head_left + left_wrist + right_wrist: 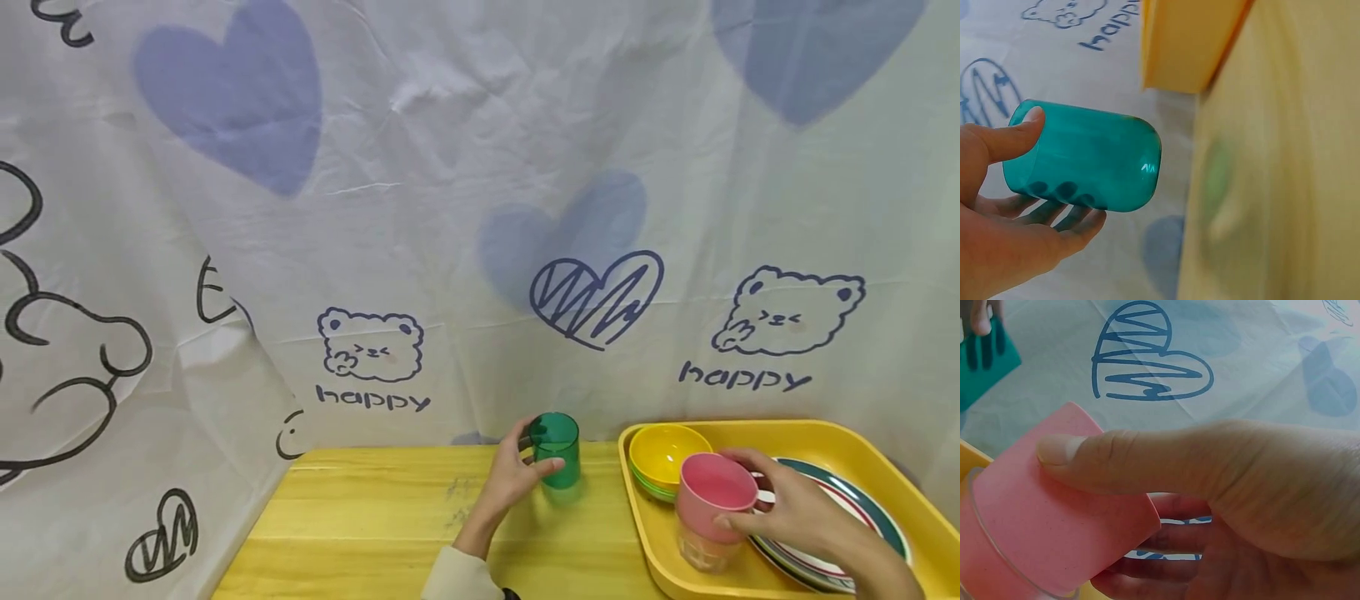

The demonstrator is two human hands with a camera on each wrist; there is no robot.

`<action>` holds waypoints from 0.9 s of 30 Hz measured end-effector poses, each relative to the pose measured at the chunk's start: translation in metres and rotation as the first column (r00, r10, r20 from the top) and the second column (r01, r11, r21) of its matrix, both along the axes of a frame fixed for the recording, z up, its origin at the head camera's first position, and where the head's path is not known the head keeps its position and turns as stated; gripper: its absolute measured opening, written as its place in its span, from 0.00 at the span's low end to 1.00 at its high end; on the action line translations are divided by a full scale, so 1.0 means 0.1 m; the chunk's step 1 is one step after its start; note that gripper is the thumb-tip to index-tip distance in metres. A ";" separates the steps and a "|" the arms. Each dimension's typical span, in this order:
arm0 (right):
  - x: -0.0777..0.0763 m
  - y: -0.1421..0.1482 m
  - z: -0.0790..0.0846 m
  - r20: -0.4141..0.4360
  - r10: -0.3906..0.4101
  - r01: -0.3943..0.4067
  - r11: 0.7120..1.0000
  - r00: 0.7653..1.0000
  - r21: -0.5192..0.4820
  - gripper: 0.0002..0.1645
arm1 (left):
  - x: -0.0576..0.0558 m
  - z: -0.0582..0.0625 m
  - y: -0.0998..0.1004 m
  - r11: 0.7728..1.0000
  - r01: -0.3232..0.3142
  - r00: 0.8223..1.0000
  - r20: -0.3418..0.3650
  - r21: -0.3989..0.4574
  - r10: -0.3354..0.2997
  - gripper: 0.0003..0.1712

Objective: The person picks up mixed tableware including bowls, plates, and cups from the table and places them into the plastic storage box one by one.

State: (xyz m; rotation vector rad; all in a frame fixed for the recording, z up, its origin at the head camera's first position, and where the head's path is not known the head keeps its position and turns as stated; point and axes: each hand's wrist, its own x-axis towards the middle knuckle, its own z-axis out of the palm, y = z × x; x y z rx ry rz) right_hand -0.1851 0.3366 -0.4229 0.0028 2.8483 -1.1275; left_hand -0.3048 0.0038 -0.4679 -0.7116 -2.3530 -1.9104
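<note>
My left hand (510, 479) grips a see-through green cup (561, 468), thumb on one side and fingers on the other. In the left wrist view a gap separates that green cup (1091, 159) from the table surface. Over at the tray, my right hand (798, 504) holds a pink cup (705, 510) between thumb and fingers. A clear cup (703, 557) surrounds the lower part of the pink one. Its clear rim circles the pink cup (1066, 506) in the right wrist view. Whether the clear cup's base touches the tray, I cannot tell.
A yellow tray (795, 429) stands on the right of the wooden table (352, 525). Inside it are a yellow bowl (662, 454) stacked on green bowls (651, 488), and plates (888, 523) partly behind my right hand. A printed white cloth (450, 250) hangs behind the table.
</note>
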 end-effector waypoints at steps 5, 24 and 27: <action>0.02 0.00 -0.01 -0.010 0.004 -0.004 1.000 1.000 -0.006 0.65 | 0.07 0.14 -0.18 1.000 0.000 0.999 -0.033 0.019 0.001 0.39; 0.06 -0.18 0.15 -0.324 -0.128 0.114 0.992 0.938 -0.062 0.62 | 0.48 0.68 -0.71 0.997 0.012 0.999 -0.036 0.073 -0.009 0.39; 0.05 -0.23 0.18 -0.376 -0.145 0.128 0.989 0.915 -0.070 0.61 | 0.47 0.70 -0.74 0.997 0.018 0.999 -0.030 0.077 -0.015 0.39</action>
